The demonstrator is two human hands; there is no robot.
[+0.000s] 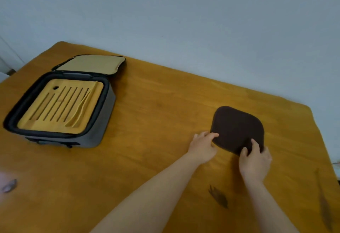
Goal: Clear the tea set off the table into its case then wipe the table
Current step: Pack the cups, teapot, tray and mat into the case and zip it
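Now left hand (202, 146) and right hand (254, 161) grip cloth (237, 126).

wall (202, 12): plain pale blue-grey | table (156, 107): orange-brown wood, dark streaks

A pale blue-grey wall (202, 21) fills the view from ten round to two o'clock. At eight o'clock lies a small grey object (8, 186), too blurred to name.
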